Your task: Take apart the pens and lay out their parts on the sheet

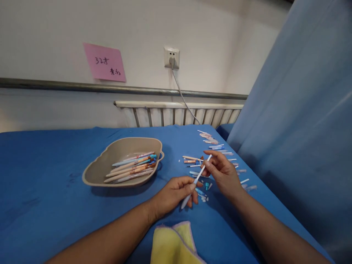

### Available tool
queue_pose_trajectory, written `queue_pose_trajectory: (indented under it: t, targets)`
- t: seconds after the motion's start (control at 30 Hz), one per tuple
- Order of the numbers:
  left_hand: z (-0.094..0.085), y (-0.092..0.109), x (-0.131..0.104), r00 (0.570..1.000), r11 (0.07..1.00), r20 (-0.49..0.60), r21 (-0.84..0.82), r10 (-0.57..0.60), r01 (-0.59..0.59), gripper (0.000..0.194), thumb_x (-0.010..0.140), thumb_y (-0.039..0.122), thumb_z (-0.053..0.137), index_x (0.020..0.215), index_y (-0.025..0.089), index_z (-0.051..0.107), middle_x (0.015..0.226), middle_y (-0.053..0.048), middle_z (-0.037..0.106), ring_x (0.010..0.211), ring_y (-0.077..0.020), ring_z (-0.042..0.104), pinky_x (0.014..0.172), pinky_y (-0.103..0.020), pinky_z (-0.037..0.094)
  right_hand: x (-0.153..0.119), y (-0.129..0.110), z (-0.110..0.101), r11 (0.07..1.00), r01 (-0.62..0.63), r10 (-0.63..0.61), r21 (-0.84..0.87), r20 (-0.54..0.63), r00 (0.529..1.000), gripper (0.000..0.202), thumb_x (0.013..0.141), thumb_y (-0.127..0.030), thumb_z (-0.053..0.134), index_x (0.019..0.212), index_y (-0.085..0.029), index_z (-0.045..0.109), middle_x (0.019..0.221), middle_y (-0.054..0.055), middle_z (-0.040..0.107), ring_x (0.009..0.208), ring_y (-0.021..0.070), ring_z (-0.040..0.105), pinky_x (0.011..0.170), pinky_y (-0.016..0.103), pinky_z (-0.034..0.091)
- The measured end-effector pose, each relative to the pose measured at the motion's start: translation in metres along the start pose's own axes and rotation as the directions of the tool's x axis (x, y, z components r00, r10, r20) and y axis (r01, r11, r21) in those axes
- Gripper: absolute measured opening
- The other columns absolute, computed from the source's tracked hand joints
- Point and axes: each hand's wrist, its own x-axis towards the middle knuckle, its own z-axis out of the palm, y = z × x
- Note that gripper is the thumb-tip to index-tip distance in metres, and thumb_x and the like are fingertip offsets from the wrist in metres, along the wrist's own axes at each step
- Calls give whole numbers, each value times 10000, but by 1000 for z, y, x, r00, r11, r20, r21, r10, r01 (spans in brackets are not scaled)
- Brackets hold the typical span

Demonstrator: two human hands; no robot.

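Note:
My left hand is closed around a pale pen barrel, its tapered end pointing down toward me. A thin white refill sticks up out of the barrel's top. My right hand pinches the refill near its upper end. Beneath and between my hands lie loose pen parts, among them a teal cap, small white bits and an orange-brown barrel piece. A peach pen part lies just beyond them.
A beige basin holding several pens stands to the left. Groups of pen parts line the right side of the blue-covered surface. A yellow cloth lies in front. A blue curtain hangs at the right.

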Motion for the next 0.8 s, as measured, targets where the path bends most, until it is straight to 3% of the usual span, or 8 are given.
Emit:
queue_pose_trajectory:
  t: [0.2, 0.4, 0.53, 0.6, 0.7, 0.8]
  targets:
    - [-3, 0, 2, 1000, 1000, -18, -19, 4, -5, 358, 813, 452, 521, 957, 130, 585, 668, -29, 624, 512, -88, 521, 469, -176, 358, -4, 3, 4, 999, -33, 34, -19, 69, 997, 283, 783, -357, 575, 1029, -219, 549, 696, -20, 581, 583, 121, 579, 556, 264, 471]
    - [-5, -1, 2, 1000, 999, -13, -36, 2, -3, 362, 813, 446, 522, 978, 128, 575, 678, -29, 623, 509, -84, 516, 465, -175, 350, -4, 5, 5, 999, -52, 52, -11, 54, 997, 278, 767, -364, 593, 1003, -217, 577, 683, -18, 587, 578, 119, 570, 553, 261, 456]
    - [-4, -1, 3, 1000, 998, -27, -53, -17, 15, 342, 805, 439, 535, 937, 126, 573, 678, -26, 615, 494, -78, 502, 456, -176, 342, 3, 5, -4, 999, -43, 42, 1, -90, 995, 295, 745, -360, 611, 993, -202, 587, 650, -15, 589, 573, 124, 563, 556, 265, 457]
    - [-4, -2, 5, 996, 997, -87, -71, 1, -7, 315, 801, 428, 537, 907, 132, 561, 678, -12, 595, 468, -66, 473, 444, -178, 332, 9, 5, -13, 999, -21, 27, 29, -246, 969, 300, 741, -344, 609, 1001, -195, 582, 667, -12, 591, 581, 118, 555, 554, 256, 452]
    - [-6, -1, 7, 960, 998, -278, -33, 42, -53, 255, 780, 409, 552, 815, 157, 532, 566, 51, 491, 414, -53, 386, 410, -174, 284, 17, 4, -27, 996, -15, 51, 88, -417, 908, 283, 733, -311, 598, 990, -196, 576, 700, -18, 584, 579, 104, 550, 555, 244, 455]
    - [-12, 1, 10, 887, 995, -458, 91, 69, -30, 222, 721, 366, 606, 711, 170, 502, 480, 93, 377, 391, -47, 302, 399, -173, 226, 21, 3, -33, 985, -93, 142, 147, -375, 916, 303, 725, -284, 569, 1018, -216, 534, 685, -38, 566, 549, 107, 552, 534, 253, 459]
